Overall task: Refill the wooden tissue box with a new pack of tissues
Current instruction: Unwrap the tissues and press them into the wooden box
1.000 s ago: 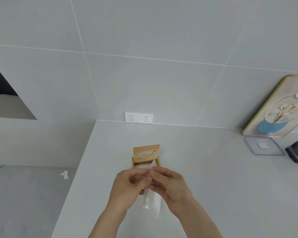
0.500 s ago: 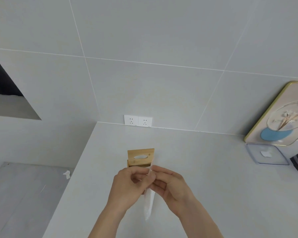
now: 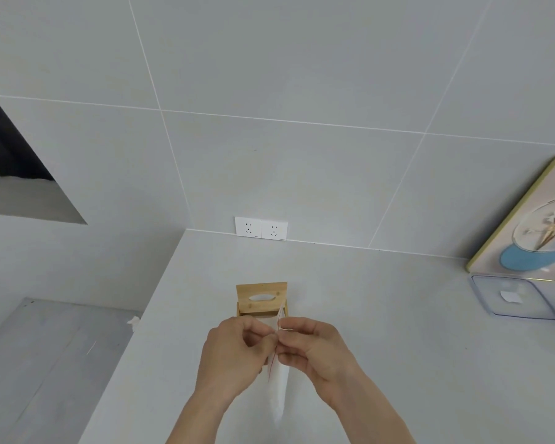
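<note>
The wooden tissue box [image 3: 261, 299] stands on the grey counter, its slotted lid raised upright toward the wall. In front of it I hold the tissue pack wrapper [image 3: 277, 382], a thin clear and white plastic with a red line, hanging down limp. My left hand [image 3: 236, 354] and my right hand [image 3: 314, 350] both pinch its top edge, fingertips almost touching. My hands cover the box's lower part, and whether tissues lie inside it cannot be told.
Two white wall sockets [image 3: 261, 228] sit at the counter's back edge. A framed picture [image 3: 532, 225] leans on the wall at the right, with a clear plastic container [image 3: 513, 296] before it. The counter's left edge [image 3: 148, 315] drops to a lower floor with a paper scrap [image 3: 134, 321].
The wrapper has turned edge-on and narrower between my hands. My fingertips have come closer together at its top. The camera view has dipped slightly.
</note>
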Tool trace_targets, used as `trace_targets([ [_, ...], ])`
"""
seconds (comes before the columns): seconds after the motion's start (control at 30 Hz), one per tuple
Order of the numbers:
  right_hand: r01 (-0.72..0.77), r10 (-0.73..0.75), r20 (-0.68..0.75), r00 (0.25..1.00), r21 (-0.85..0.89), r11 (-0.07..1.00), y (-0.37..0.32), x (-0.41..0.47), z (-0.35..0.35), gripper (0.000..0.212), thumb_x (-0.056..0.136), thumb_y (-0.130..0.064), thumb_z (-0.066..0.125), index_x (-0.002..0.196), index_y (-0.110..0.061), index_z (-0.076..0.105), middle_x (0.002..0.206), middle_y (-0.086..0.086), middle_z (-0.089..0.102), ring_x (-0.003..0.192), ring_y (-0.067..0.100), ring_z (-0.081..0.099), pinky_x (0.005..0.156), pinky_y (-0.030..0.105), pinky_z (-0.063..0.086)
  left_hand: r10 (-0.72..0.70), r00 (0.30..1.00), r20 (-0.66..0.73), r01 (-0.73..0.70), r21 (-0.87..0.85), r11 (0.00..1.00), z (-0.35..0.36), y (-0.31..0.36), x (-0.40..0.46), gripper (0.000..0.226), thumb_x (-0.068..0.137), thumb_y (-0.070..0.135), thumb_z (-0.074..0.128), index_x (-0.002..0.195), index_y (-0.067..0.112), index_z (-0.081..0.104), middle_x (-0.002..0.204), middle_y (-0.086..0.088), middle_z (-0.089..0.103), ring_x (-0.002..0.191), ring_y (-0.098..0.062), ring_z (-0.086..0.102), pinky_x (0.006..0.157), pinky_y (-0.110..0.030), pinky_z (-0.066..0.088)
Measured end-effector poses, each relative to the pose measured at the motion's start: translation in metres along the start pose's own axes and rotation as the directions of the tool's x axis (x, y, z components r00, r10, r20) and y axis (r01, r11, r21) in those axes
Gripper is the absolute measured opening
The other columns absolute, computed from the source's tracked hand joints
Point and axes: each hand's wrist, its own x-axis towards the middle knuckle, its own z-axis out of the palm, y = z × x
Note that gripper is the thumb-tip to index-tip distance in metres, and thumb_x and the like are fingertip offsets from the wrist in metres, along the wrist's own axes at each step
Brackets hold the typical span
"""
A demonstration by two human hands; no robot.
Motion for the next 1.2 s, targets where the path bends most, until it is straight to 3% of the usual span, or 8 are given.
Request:
trace_targets([
  [0.13,0.065,-0.074,-0.055,0.996,-0.140,0.988,-0.003,-0.004,0.005,0.017,0.083,0.007,0.073,0.099,0.002,0.073,0.071,0.012,0.074,0.063,0.020,0.068,0.063,0.028,0.058,-0.050,0.998,-0.031,0.049,-0.028,0.998,0.003,0.001,0.002,0.008,0.074,0.020,0.069,0.069,0.022,0.075,0.060,0.002,0.075,0.056,-0.013,0.072,0.053,-0.030,0.061],
  [0.37,0.159,-0.244,-0.228,0.943,-0.335,0.929,0.002,-0.005,0.017,0.016,0.077,0.002,0.066,0.085,-0.010,0.074,0.056,-0.001,0.070,0.048,0.012,0.061,0.052,0.022,0.053,-0.049,0.997,-0.062,0.047,-0.043,0.998,0.013,0.000,0.001,0.011,0.075,0.019,0.063,0.068,0.022,0.071,0.060,0.004,0.074,0.056,-0.015,0.072,0.051,-0.032,0.058],
  [0.47,0.158,-0.306,-0.334,0.891,-0.403,0.902,-0.003,-0.004,-0.002,0.017,0.078,-0.001,0.068,0.083,-0.015,0.077,0.059,-0.002,0.072,0.049,0.013,0.062,0.053,0.026,0.052,-0.081,0.968,-0.237,0.070,-0.057,0.996,-0.008,-0.008,0.007,0.015,0.080,0.015,0.064,0.067,0.022,0.068,0.062,0.004,0.073,0.056,-0.021,0.072,0.051,-0.040,0.060],
  [0.57,0.111,-0.259,-0.313,0.914,-0.421,0.900,-0.006,-0.006,-0.018,0.018,0.081,-0.001,0.067,0.087,-0.016,0.074,0.066,0.000,0.073,0.056,0.015,0.065,0.062,0.033,0.059,-0.055,0.971,-0.231,0.065,0.035,0.997,-0.029,-0.014,0.012,0.013,0.081,0.018,0.066,0.070,0.025,0.068,0.066,0.010,0.072,0.064,-0.018,0.072,0.062,-0.044,0.063],
  [0.73,0.110,-0.257,-0.313,0.914,-0.418,0.902,-0.005,0.000,-0.007,0.013,0.089,-0.011,0.063,0.088,-0.020,0.071,0.087,0.003,0.071,0.076,0.021,0.066,0.078,0.042,0.059,0.112,0.967,-0.230,-0.077,0.156,0.985,-0.014,-0.003,0.013,0.014,0.082,0.024,0.067,0.070,0.030,0.063,0.069,0.021,0.069,0.062,-0.005,0.064,0.052,-0.016,0.046],
  [0.87,0.103,-0.213,-0.226,0.951,-0.419,0.902,-0.004,-0.005,0.003,0.025,0.082,-0.037,0.080,0.100,-0.027,0.066,0.099,0.001,0.070,0.084,0.020,0.074,0.082,0.045,0.064,0.179,0.963,-0.204,-0.155,0.129,0.980,-0.005,0.004,0.013,0.016,0.083,0.021,0.069,0.070,0.029,0.062,0.064,0.012,0.069,0.059,-0.011,0.063,0.052,-0.019,0.049],
  [1.07,0.135,-0.223,-0.145,0.964,-0.456,0.880,-0.015,-0.009,0.000,0.030,0.083,0.009,0.063,0.097,-0.017,0.071,0.090,0.006,0.064,0.070,0.021,0.072,0.079,0.053,0.064,0.221,0.967,-0.129,-0.233,-0.089,0.968,-0.016,-0.004,0.016,0.012,0.090,0.026,0.066,0.079,0.023,0.067,0.071,0.004,0.072,0.064,-0.011,0.067,0.067,-0.031,0.058],
  [1.2,0.253,-0.266,-0.012,0.964,-0.271,0.929,-0.033,-0.012,0.001,0.032,0.089,0.014,0.054,0.103,-0.009,0.070,0.091,0.006,0.064,0.072,0.028,0.077,0.071,0.042,0.065,-0.023,0.975,-0.223,-0.062,-0.366,0.929,-0.018,-0.021,0.023,0.012,0.097,0.032,0.061,0.089,0.031,0.070,0.097,0.005,0.076,0.091,-0.012,0.072,0.083,-0.033,0.056],
])
